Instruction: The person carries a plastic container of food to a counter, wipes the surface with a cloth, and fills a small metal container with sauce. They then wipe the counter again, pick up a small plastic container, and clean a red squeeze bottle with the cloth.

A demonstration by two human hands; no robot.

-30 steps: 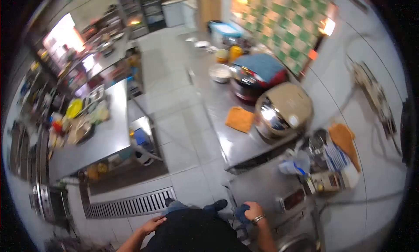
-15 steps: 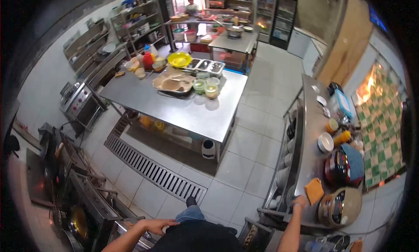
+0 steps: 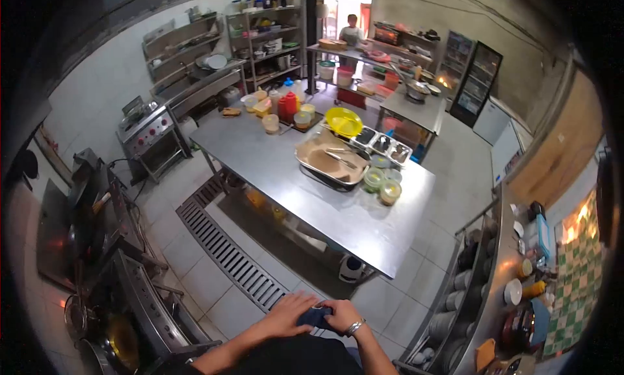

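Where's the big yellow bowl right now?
In the head view, the yellow bowl is on the metal table, near its far edge, just behind the paper-lined tray and left of the small metal tubs.

Holds the left hand (image 3: 290, 314) palm down, with fingers extended and slightly spread toward the right hand (image 3: 340, 317). Keeps the latter close beside it, with curled fingers. Angles the left forearm (image 3: 233, 350) and right forearm (image 3: 375, 353) inward, low before the torso (image 3: 292, 357).
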